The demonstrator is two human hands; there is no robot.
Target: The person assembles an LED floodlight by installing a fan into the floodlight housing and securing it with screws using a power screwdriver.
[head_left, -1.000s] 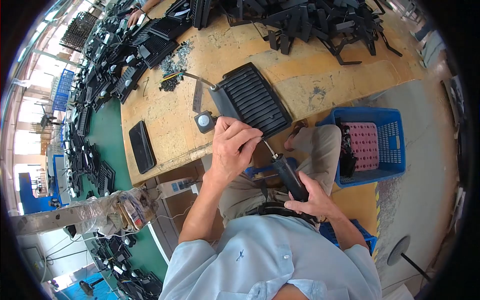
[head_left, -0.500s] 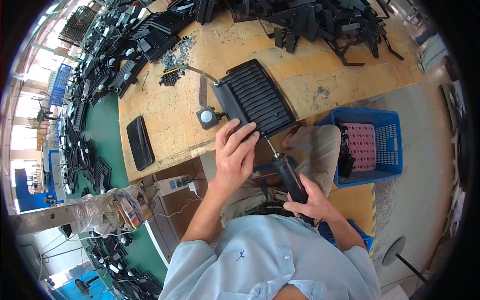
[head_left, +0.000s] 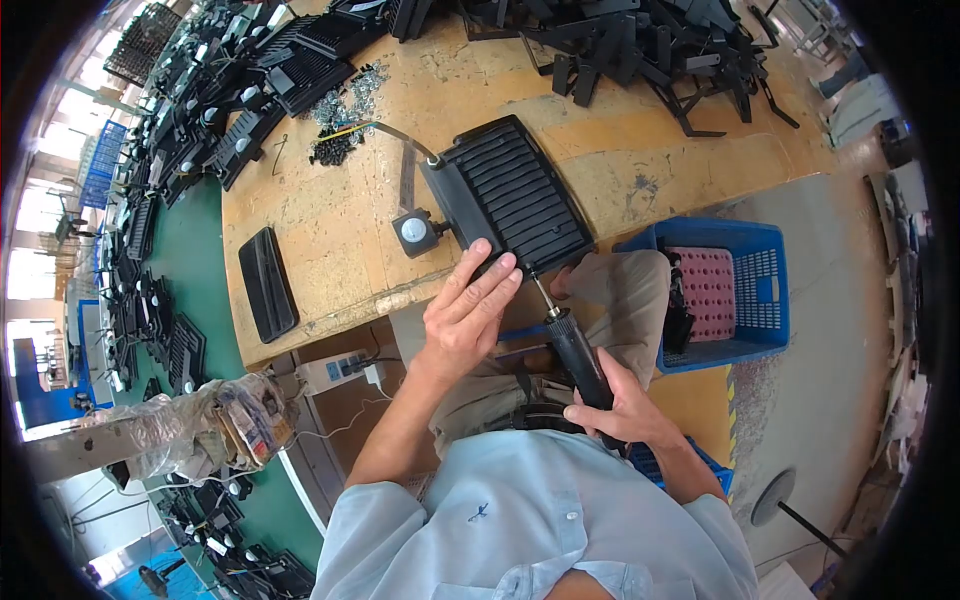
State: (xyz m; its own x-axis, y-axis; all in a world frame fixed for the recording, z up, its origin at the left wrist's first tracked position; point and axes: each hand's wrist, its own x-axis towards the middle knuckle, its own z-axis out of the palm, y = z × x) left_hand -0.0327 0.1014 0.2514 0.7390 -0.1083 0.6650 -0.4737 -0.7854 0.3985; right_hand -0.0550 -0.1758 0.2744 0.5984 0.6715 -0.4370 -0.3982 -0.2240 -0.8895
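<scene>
Black ribbed metal marks the floodlight housing [head_left: 510, 195], which is laid flat at the near edge of the table [head_left: 330, 230], with one corner reaching just over that edge. A small round sensor head [head_left: 413, 232] is joined to its left side, and a cable [head_left: 395, 135] is led from its far corner toward the middle of the table.

The left hand [head_left: 462, 315] is laid on the housing's near corner, fingers stretched out and held close together; whether anything is pinched under them cannot be told. The right hand [head_left: 612, 408] is wrapped tightly around the black grip of an electric screwdriver [head_left: 575, 350], held below the table's near edge, and its thin bit is set against the housing's near rim beside the left fingertips.

A flat black panel [head_left: 262, 282] is seen near the table's left corner, a heap of screws [head_left: 340, 125] further back, and a pile of black brackets [head_left: 650, 45] along the far edge. A blue crate [head_left: 755, 290] is placed on the floor, off the table's right side.
</scene>
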